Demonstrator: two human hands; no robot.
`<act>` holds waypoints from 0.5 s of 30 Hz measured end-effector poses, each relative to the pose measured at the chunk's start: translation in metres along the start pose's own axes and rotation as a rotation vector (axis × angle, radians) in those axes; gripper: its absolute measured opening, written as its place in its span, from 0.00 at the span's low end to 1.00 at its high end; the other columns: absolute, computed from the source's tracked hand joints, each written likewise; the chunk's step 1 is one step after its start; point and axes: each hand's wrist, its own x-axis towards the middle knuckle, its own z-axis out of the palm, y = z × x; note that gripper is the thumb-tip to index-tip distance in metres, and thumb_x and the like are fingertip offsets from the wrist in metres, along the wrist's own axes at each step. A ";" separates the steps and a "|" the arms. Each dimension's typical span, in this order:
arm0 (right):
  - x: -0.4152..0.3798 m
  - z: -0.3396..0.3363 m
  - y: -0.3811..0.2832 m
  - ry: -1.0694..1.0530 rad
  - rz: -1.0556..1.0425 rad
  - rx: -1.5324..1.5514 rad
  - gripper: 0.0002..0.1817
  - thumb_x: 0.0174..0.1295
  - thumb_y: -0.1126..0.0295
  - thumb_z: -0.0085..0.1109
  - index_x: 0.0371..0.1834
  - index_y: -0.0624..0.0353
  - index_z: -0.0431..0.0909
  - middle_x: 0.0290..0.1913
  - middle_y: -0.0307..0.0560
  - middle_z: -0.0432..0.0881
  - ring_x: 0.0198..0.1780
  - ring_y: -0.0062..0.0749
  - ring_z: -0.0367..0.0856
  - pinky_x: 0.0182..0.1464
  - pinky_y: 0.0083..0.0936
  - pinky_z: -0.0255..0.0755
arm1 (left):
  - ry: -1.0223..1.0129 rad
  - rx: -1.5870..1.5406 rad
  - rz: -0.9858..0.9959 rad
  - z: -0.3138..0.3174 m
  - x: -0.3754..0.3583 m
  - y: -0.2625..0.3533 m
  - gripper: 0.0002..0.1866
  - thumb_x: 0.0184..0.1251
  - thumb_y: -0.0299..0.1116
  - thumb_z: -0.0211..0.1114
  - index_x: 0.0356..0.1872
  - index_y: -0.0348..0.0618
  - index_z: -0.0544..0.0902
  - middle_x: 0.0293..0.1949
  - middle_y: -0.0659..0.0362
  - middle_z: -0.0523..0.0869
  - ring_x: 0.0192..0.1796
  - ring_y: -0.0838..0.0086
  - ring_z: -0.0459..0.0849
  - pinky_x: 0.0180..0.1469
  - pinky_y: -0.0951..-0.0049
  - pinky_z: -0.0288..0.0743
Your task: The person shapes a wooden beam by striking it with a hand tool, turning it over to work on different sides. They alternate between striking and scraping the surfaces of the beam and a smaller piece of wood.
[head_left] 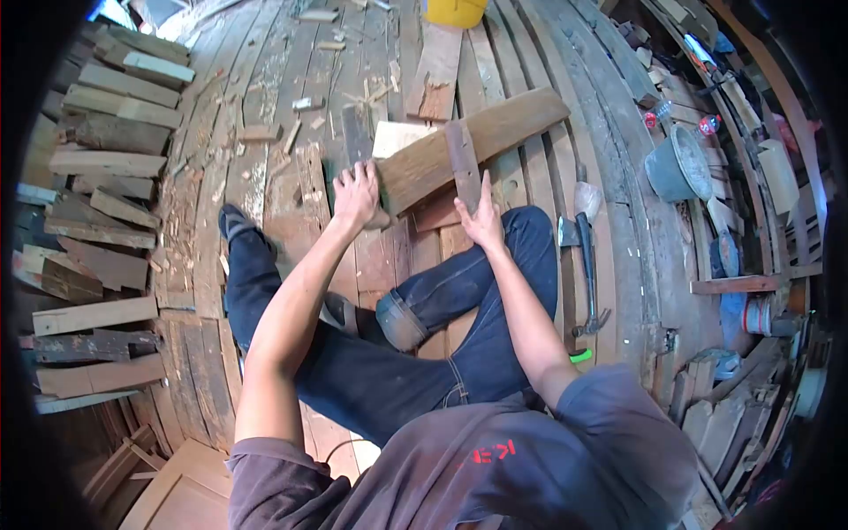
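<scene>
A thick wooden plank (517, 126) lies at a slant in front of me, over other pieces of wood. My left hand (356, 194) grips its near left end, fingers over the edge. Across the plank's middle sits a narrow dark wooden strip (461, 157) with small holes. My right hand (482, 217) holds the strip's lower end between thumb and fingers, one finger pointing up alongside it. Beneath the plank is a pale wood block (402, 139), partly hidden. To the right of my knee lies a claw hammer (588, 274), beside a flat metal blade (568, 233).
Stacked wood offcuts (119, 163) line the left side. A yellow bucket (455, 11) stands at the far edge, and a grey bucket (678, 165) at the right. Wood chips and scraps (261, 133) litter the plank floor. A green handle (580, 356) shows near my right elbow.
</scene>
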 end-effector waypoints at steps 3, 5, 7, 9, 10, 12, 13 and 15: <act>0.002 0.005 0.021 0.110 -0.087 -0.008 0.50 0.62 0.54 0.67 0.78 0.67 0.47 0.55 0.80 0.77 0.54 0.72 0.80 0.55 0.51 0.77 | -0.124 0.007 0.003 -0.042 -0.008 0.000 0.74 0.33 0.64 0.79 0.77 0.31 0.47 0.69 0.36 0.65 0.69 0.39 0.67 0.70 0.40 0.61; 0.004 0.004 0.028 0.062 -0.076 0.032 0.44 0.61 0.54 0.68 0.71 0.69 0.56 0.49 0.78 0.80 0.51 0.71 0.81 0.52 0.52 0.78 | -0.180 0.111 -0.008 -0.063 -0.004 -0.011 0.74 0.35 0.67 0.78 0.77 0.31 0.46 0.70 0.35 0.64 0.73 0.39 0.64 0.73 0.36 0.56; 0.003 0.001 0.023 0.042 -0.047 0.025 0.38 0.61 0.55 0.68 0.64 0.70 0.63 0.43 0.76 0.82 0.48 0.70 0.82 0.49 0.52 0.78 | -0.261 0.117 0.000 -0.070 0.012 -0.037 0.74 0.34 0.65 0.80 0.77 0.32 0.46 0.71 0.35 0.64 0.73 0.39 0.63 0.73 0.36 0.55; 0.000 0.000 0.012 0.069 0.002 -0.020 0.32 0.61 0.55 0.68 0.56 0.70 0.68 0.39 0.74 0.83 0.45 0.69 0.83 0.46 0.52 0.78 | -0.210 0.178 0.064 -0.065 0.020 -0.053 0.73 0.34 0.64 0.80 0.77 0.32 0.47 0.70 0.36 0.65 0.72 0.39 0.64 0.73 0.38 0.56; -0.003 0.002 0.008 0.060 0.024 -0.007 0.31 0.60 0.55 0.68 0.55 0.70 0.68 0.40 0.74 0.83 0.46 0.70 0.83 0.47 0.52 0.78 | -0.205 0.174 0.076 -0.062 0.019 -0.056 0.74 0.34 0.64 0.80 0.77 0.32 0.47 0.69 0.35 0.65 0.72 0.39 0.64 0.73 0.39 0.56; 0.000 0.007 0.006 0.057 0.070 0.013 0.30 0.60 0.56 0.68 0.53 0.70 0.69 0.42 0.75 0.82 0.47 0.71 0.82 0.48 0.52 0.77 | -0.188 0.168 0.115 -0.061 0.024 -0.057 0.74 0.33 0.65 0.80 0.77 0.31 0.47 0.68 0.35 0.65 0.72 0.39 0.64 0.73 0.42 0.55; 0.004 0.014 0.015 0.093 0.007 0.002 0.30 0.59 0.56 0.68 0.53 0.71 0.68 0.43 0.75 0.81 0.47 0.71 0.81 0.48 0.52 0.77 | -0.159 0.159 0.129 -0.062 0.023 -0.058 0.75 0.32 0.65 0.80 0.77 0.31 0.47 0.68 0.35 0.65 0.72 0.38 0.63 0.74 0.43 0.54; 0.004 0.023 0.034 0.161 -0.106 -0.040 0.31 0.58 0.57 0.69 0.53 0.72 0.68 0.45 0.75 0.80 0.47 0.72 0.80 0.50 0.52 0.76 | -0.110 0.124 0.170 -0.054 0.022 -0.057 0.75 0.31 0.65 0.80 0.77 0.31 0.47 0.69 0.34 0.64 0.73 0.38 0.61 0.75 0.44 0.52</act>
